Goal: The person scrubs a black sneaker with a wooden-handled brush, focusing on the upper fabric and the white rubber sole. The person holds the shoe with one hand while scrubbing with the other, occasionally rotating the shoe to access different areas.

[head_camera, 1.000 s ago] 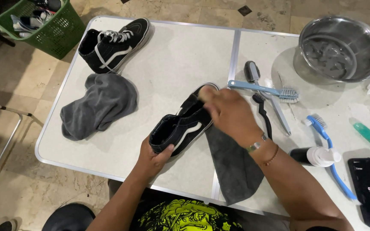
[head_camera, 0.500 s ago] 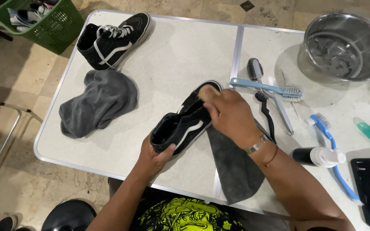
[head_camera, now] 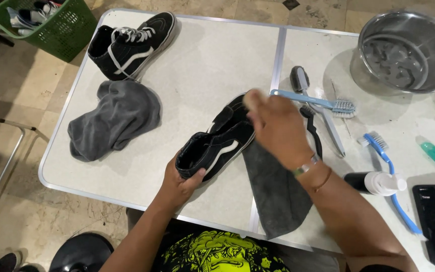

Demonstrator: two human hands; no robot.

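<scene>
**One head camera, looking steeply down**

A single view from the person's head faces down and forward over the pale folding table (head_camera: 212, 60), close enough that both forearms fill the near edge; floor shows far left.

Shoe (head_camera: 212, 148) on cloth (head_camera: 278, 194), table-centre

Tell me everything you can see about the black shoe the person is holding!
The black shoe is a high-top sneaker with a white side stripe and a pale sole edge; the upper looks like suede or canvas. It has no laces and gapes open. It lies tilted on its side, partly over a dark grey cloth on the white table. The left hand grips its heel end, and the right hand covers its toe end.
</scene>
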